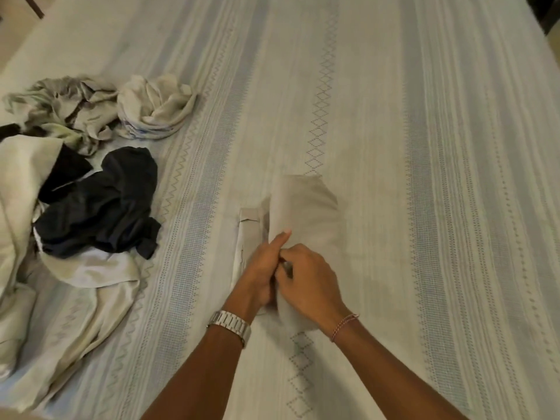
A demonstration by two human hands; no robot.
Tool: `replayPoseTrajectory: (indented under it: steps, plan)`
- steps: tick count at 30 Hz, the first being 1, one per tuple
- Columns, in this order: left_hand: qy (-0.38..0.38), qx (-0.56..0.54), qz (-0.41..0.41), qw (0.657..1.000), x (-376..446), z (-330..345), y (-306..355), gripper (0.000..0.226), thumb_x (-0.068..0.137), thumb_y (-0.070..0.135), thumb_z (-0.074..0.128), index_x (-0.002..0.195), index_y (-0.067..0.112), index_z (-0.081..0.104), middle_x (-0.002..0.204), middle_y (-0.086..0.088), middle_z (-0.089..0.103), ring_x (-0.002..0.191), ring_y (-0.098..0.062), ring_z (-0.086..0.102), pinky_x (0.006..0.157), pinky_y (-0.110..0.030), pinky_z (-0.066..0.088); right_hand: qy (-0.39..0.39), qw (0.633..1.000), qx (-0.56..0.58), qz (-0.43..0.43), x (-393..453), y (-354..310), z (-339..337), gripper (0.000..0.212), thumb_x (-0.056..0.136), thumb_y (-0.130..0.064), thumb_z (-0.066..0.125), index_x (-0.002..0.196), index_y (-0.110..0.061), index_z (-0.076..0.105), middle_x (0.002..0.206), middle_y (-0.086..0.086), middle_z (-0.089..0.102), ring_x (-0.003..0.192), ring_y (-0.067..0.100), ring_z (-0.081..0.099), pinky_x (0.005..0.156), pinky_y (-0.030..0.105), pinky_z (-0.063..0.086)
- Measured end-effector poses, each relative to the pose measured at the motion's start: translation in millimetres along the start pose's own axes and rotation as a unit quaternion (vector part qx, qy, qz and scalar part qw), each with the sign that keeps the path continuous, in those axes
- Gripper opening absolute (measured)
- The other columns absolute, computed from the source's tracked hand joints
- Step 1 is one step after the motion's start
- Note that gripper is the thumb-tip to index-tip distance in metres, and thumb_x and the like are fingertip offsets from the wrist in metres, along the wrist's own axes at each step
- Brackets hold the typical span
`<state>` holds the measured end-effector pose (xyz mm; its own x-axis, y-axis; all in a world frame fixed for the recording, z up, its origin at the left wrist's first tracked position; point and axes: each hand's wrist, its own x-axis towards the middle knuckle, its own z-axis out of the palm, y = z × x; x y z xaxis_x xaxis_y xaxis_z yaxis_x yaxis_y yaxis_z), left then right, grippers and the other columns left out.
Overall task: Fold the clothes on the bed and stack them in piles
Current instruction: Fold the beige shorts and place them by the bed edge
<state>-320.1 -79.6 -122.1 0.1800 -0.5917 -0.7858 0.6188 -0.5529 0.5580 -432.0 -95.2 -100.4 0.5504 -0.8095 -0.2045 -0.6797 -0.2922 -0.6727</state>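
Observation:
A small beige garment [304, 207] lies partly folded on the bed [424, 147] in front of me. My left hand [263, 268], with a metal watch at the wrist, grips its near left part with the thumb up on the cloth. Touching it from the right, my right hand [309, 283] has its fingers curled into the same fold. A heap of unfolded clothes sits at the left: a dark navy garment [103, 204], a crumpled cream garment [157, 104], a grey-green one [66, 101] and pale cloth [60, 313].
The bed cover is pale with blue-grey woven stripes and diamond rows. The bed's far left edge [18, 56] meets the floor at the top left corner. A dark object [545, 13] shows at the top right corner.

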Motion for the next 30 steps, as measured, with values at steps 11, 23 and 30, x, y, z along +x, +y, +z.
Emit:
replayPoseTrajectory:
  steps: [11,23,30]
  plan:
    - [-0.037,-0.065,-0.008,0.997,5,-61,8,0.041,0.103,0.036,0.054,0.133,0.009,0.06,0.123,-0.017,0.071,0.115,-0.032,0.068,0.102,-0.051,0.051,0.039,0.983,-0.179,0.026,2,43,31,0.112,0.074,-0.099,0.032,0.161,-0.029,0.019,0.17,0.014,0.004,0.155,0.041,0.003,0.122,0.059,0.016]
    - [0.361,0.523,0.356,0.685,28,-66,0,0.044,0.094,0.023,0.066,0.134,0.016,0.05,0.129,-0.01,0.056,0.119,-0.029,0.052,0.089,-0.041,0.05,0.028,0.975,-0.222,0.0,18,27,82,0.103,0.083,-0.092,0.027,0.163,-0.028,0.013,0.169,0.021,-0.008,0.153,0.048,-0.009,0.116,0.074,0.008]
    - [0.114,0.754,0.418,0.493,76,-71,15,0.057,0.106,0.047,0.025,0.16,0.027,0.024,0.169,-0.01,0.013,0.156,-0.031,0.009,0.125,-0.056,0.011,0.011,0.974,-0.225,-0.015,14,12,98,0.104,0.085,-0.09,0.028,0.163,-0.022,0.018,0.17,0.015,0.004,0.155,0.042,-0.007,0.118,0.072,0.002]
